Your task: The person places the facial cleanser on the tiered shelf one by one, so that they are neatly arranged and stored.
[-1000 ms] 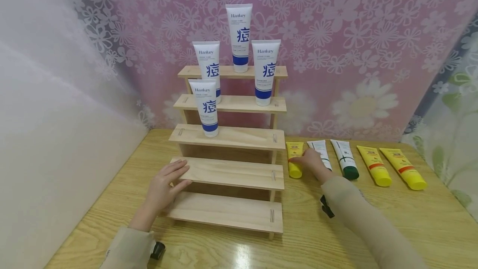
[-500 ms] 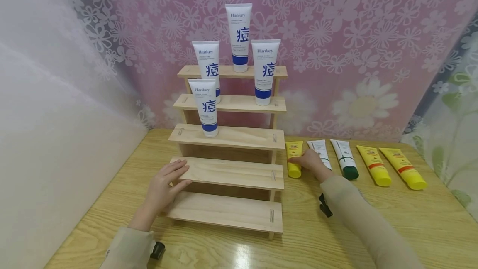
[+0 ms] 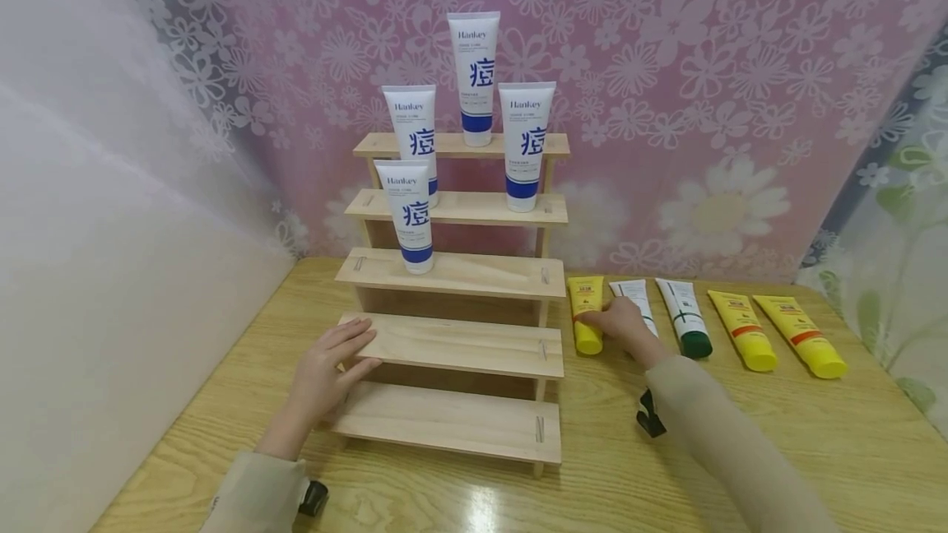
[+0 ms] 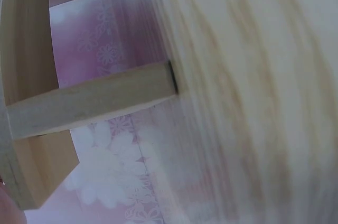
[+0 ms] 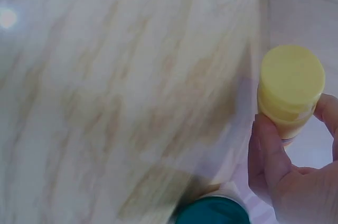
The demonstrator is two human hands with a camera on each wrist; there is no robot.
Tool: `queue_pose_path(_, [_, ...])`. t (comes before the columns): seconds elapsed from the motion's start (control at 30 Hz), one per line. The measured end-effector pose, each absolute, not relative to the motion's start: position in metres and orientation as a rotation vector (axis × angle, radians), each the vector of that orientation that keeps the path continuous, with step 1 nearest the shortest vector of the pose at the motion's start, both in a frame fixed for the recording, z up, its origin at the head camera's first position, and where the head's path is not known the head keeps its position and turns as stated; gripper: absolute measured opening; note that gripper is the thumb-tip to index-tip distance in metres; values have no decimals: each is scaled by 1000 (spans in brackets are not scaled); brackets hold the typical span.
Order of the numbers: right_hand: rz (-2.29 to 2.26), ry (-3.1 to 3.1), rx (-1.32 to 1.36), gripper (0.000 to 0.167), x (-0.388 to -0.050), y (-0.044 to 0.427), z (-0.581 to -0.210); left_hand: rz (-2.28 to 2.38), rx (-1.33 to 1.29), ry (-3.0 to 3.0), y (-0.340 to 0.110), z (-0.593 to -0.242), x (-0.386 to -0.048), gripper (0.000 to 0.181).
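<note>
My right hand (image 3: 625, 323) pinches a yellow tube (image 3: 587, 294) with an orange band, close to the right side of a stepped wooden stand (image 3: 459, 342). In the right wrist view, the thumb and fingers hold the tube by its yellow cap end (image 5: 292, 78). My left hand (image 3: 326, 368) rests on the left end of the stand's second step from the bottom, its fingers extended over the board. Several white tubes with blue bands, such as the front one (image 3: 407, 204), stand cap-down on the upper three steps. Only a bit of the left hand shows in the left wrist view.
Right of the held tube lie two white tubes with green caps, one partly behind my hand and the other (image 3: 681, 307) visible. Two yellow tubes, one nearer (image 3: 743, 331) and one at the far right (image 3: 800, 336), lie beyond. A flowered backdrop (image 3: 666, 105) closes off the table (image 3: 222, 434).
The yellow tube in my right hand has shifted slightly and looks a little raised. My left hand keeps its place on the stand, and the other tubes stay put.
</note>
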State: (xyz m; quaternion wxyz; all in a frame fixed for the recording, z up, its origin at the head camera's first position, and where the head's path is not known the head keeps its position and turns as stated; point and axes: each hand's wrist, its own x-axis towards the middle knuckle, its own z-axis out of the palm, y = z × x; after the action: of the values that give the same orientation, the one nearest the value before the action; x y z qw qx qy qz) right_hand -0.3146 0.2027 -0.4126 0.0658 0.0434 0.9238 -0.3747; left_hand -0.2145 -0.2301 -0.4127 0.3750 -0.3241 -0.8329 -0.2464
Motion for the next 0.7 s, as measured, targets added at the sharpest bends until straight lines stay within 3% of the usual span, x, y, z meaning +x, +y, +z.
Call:
queue_pose_path(0.17, [-1244,2775,137,42,-304,203,-401,-634,-818,-2139,-230,-414,-215,42])
queue_pose_path(0.4, [-1369,2779,109,71,-292,204,-387,-633,-817,-2131,-230,-414,-215,44])
queue_pose_path(0.57, [-1520,2779,29,65,-274,199,-370,-624,-810,-2136,-230,-413,-214,45])
queue_pose_path(0.7, [-1555,2797,27,69,-261,198,-357,-625,-802,-2143,-230,-414,-214,47])
